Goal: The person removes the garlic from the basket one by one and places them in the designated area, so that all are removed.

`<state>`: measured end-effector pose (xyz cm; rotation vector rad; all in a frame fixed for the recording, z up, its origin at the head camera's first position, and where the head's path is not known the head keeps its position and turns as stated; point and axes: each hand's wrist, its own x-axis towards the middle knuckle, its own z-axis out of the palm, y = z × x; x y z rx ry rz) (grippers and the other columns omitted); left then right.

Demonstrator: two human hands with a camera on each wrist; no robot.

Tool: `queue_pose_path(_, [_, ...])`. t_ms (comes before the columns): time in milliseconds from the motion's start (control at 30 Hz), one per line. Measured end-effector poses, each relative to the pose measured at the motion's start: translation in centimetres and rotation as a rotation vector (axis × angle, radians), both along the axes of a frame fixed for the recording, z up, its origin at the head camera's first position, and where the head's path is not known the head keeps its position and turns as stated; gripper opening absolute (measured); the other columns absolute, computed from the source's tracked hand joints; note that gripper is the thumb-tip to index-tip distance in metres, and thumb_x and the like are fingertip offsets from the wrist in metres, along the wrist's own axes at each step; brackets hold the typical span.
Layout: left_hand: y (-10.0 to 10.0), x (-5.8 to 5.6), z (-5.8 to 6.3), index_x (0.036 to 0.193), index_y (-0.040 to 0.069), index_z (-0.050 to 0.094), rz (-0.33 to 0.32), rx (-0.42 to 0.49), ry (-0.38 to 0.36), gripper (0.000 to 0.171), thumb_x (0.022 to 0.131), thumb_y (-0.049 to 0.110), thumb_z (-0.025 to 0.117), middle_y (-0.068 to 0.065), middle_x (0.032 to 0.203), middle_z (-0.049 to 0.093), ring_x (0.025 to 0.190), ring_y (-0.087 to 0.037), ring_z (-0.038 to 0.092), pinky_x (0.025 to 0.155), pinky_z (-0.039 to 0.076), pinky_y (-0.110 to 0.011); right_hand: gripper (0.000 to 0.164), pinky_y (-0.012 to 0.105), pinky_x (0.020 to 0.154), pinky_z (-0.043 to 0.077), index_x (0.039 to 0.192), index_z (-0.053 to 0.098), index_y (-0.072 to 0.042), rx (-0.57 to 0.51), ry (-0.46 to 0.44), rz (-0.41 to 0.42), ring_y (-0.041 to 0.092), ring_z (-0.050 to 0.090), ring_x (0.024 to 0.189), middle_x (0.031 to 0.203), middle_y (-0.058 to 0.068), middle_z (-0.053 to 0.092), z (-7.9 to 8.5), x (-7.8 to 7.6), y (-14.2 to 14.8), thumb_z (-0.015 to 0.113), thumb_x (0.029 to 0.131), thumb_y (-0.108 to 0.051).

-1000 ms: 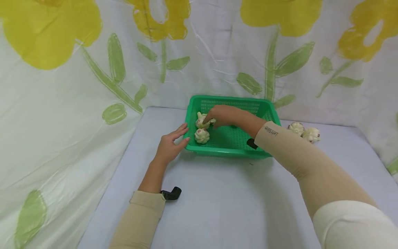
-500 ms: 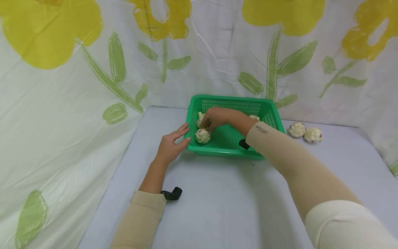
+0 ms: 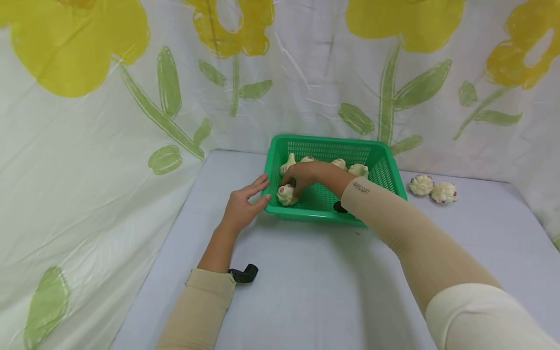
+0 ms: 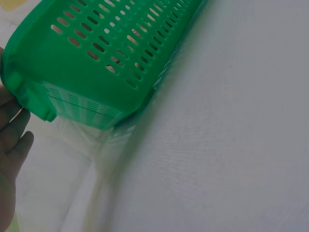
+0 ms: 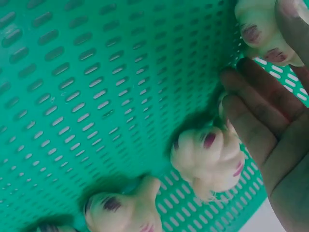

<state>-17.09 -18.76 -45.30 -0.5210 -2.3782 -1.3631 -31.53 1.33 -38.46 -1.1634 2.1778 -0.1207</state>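
My right hand (image 3: pixel 304 176) reaches into a green plastic basket (image 3: pixel 315 214) and grips a garlic bulb (image 3: pixel 286 195) in the front left corner. In the right wrist view the thumb lies over that pale, purple-tipped bulb (image 5: pixel 256 31), with the fingers (image 5: pixel 256 130) on its other side. Several more garlic bulbs are in the basket along the back, one with its stem (image 3: pixel 290 159) pointing up. My left hand (image 3: pixel 242 206) rests its straight fingers against the basket's left rim; the left wrist view shows the fingers (image 4: pixel 14 123) touching the rim outside.
Two garlic bulbs (image 3: pixel 433 189) lie on the white table (image 3: pixel 302 282) to the right of the basket. Behind the table hangs a white curtain (image 3: pixel 302 97) printed with yellow flowers. A black wrist device (image 3: pixel 245 273) is on the left forearm.
My right hand has moved from the back left bulb toward the front and taken hold of the front left bulb. More bulbs along the back now show. The left hand stays at the rim.
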Motion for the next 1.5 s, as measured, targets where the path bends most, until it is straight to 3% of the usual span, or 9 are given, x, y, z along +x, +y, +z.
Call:
queue_pose_path(467, [0.1, 0.0, 0.0, 0.131, 0.006, 0.063, 0.004, 0.0, 0.008, 0.041, 0.091, 0.016, 0.07, -0.002, 0.142, 0.056, 0.132, -0.019, 0.053, 0.109, 0.044, -0.039, 0.058, 0.036, 0.103, 0.047, 0.136, 0.061, -0.028, 0.033, 0.036, -0.022, 0.014, 0.056, 0.12, 0.137, -0.004, 0.06, -0.1, 0.3, 0.0, 0.081, 0.082, -0.03])
queue_pose_path(867, [0.2, 0.4, 0.1, 0.133, 0.007, 0.062, 0.008, -0.004, -0.028, 0.043, 0.092, 0.018, 0.069, 0.0, 0.145, 0.053, 0.133, -0.02, 0.051, 0.109, 0.043, -0.04, 0.058, 0.039, 0.109, 0.043, 0.14, 0.057, -0.026, 0.053, 0.039, -0.003, 0.018, 0.049, 0.13, 0.142, -0.001, 0.056, 0.1, 0.0, 0.5, 0.077, 0.086, -0.032])
queue_pose_path(1100, [0.2, 0.1, 0.3, 0.132, 0.008, 0.063, 0.016, -0.005, -0.002, 0.043, 0.091, 0.017, 0.071, 0.0, 0.143, 0.055, 0.132, -0.019, 0.052, 0.109, 0.044, -0.039, 0.055, 0.04, 0.106, 0.044, 0.138, 0.058, -0.019, -0.001, 0.025, 0.009, 0.019, 0.052, 0.127, 0.138, 0.0, 0.058, 1.2, -0.7, 1.4, 0.075, 0.088, -0.032])
queue_pose_path(1300, [0.2, 0.0, 0.4, 0.133, 0.008, 0.062, 0.017, -0.008, -0.007, 0.043, 0.092, 0.018, 0.07, 0.001, 0.144, 0.054, 0.133, -0.019, 0.052, 0.109, 0.043, -0.039, 0.052, 0.039, 0.099, 0.048, 0.135, 0.06, -0.01, -0.065, -0.03, 0.009, 0.019, 0.057, 0.114, 0.129, 0.005, 0.064, 2.1, -1.1, 2.4, 0.074, 0.089, -0.029])
queue_pose_path(1500, [0.3, 0.2, 0.2, 0.132, 0.008, 0.062, 0.017, 0.006, -0.017, 0.043, 0.091, 0.017, 0.07, 0.001, 0.144, 0.054, 0.133, -0.018, 0.052, 0.109, 0.043, -0.038, 0.058, 0.044, 0.106, 0.046, 0.139, 0.057, -0.01, -0.112, -0.053, -0.028, 0.025, 0.055, 0.126, 0.137, 0.007, 0.06, 2.5, -1.6, 3.8, 0.075, 0.088, -0.032])
